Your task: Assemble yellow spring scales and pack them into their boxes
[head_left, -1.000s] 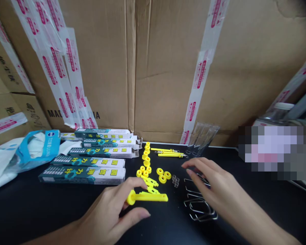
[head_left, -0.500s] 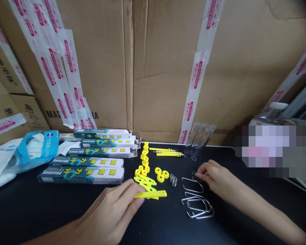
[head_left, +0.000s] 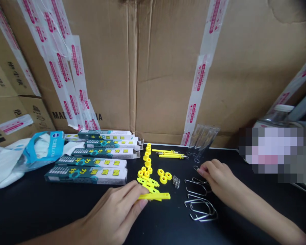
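Observation:
My left hand (head_left: 119,207) pinches a yellow plastic strip (head_left: 158,196) with a small hole at its free end. Beneath and behind it lie several flat slotted yellow pieces (head_left: 149,183). My right hand (head_left: 214,173) has thumb and forefinger pressed together at a small metal ring (head_left: 196,167); the rest of that piece is hidden by the fingers. Just in front of this hand, bent metal hooks (head_left: 202,209) lie in a loose row. Between the hands sit yellow rings (head_left: 163,179) and small coil springs (head_left: 176,182).
Printed boxes (head_left: 91,175) are stacked on the left beside a blue-and-white plastic bag (head_left: 47,146). Yellow caps (head_left: 148,161), yellow rods with springs (head_left: 172,156) and clear tubes (head_left: 202,137) lie farther back. A taped cardboard wall (head_left: 163,75) closes off the rear of the black table (head_left: 155,228).
The view has shifted slightly, moving the scene rightward. My right hand has moved slightly away from the hooks, with a ring at its fingertips. My left hand keeps its grip on the yellow strip.

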The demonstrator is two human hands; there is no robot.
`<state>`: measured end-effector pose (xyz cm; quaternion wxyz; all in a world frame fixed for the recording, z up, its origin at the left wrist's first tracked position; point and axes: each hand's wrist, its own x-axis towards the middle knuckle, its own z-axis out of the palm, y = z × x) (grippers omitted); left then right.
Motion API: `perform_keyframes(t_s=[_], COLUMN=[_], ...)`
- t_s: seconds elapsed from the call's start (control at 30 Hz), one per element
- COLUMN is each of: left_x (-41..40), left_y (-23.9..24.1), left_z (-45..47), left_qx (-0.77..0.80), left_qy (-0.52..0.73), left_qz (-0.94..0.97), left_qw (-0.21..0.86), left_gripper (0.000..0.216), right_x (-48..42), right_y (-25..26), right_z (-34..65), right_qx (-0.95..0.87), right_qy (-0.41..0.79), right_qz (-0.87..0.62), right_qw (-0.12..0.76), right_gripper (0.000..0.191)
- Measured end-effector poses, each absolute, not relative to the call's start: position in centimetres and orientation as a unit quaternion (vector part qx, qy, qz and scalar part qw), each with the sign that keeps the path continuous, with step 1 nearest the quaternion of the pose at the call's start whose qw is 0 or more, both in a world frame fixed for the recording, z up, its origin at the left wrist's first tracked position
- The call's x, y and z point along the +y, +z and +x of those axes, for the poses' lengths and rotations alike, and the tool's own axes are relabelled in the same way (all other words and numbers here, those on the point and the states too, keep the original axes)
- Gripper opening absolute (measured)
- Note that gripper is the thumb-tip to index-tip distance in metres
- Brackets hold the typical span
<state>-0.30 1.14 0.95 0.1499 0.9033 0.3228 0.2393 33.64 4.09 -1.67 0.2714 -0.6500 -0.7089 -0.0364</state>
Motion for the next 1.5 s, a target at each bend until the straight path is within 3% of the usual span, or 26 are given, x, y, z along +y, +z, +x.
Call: perform_keyframes(t_s=[0.2, 0.33, 0.43, 0.53, 0.8, 1.5], left_x=[1.1, 1.3, 1.5, 1.7, 1.8, 1.9], left_y=[0.8, 0.7, 0.5, 0.2, 0.0, -0.2], left_z=[-0.1, 0.1, 0.3, 0.3, 0.1, 0.1], left_qx=[0.333, 0.338, 0.34, 0.349, 0.335, 0.327], left_qy=[0.245, 0.256, 0.254, 0.249, 0.265, 0.271], left_qz=[0.896, 0.896, 0.898, 0.898, 0.897, 0.9], left_qw=[0.164, 0.131, 0.112, 0.1, 0.116, 0.099], left_gripper=[0.021, 0.022, 0.025, 0.023, 0.018, 0.022], right_x=[2.2, 0.4, -1.1, -2.2, -1.9, -2.1], right_y=[1.4, 1.3, 0.8, 0.4, -0.3, 0.1], right_z=[30.2, 26.7, 24.2, 22.9, 22.5, 22.3], right_qx=[-0.709, -0.604, -0.528, -0.488, -0.405, -0.402], right_qy=[0.084, 0.382, 0.502, 0.572, 0.589, 0.595], right_qz=[-0.622, -0.55, -0.492, -0.46, -0.432, -0.433], right_qw=[0.321, 0.432, 0.477, 0.473, 0.549, 0.545], right_gripper=[0.025, 0.035, 0.052, 0.047, 0.042, 0.043])
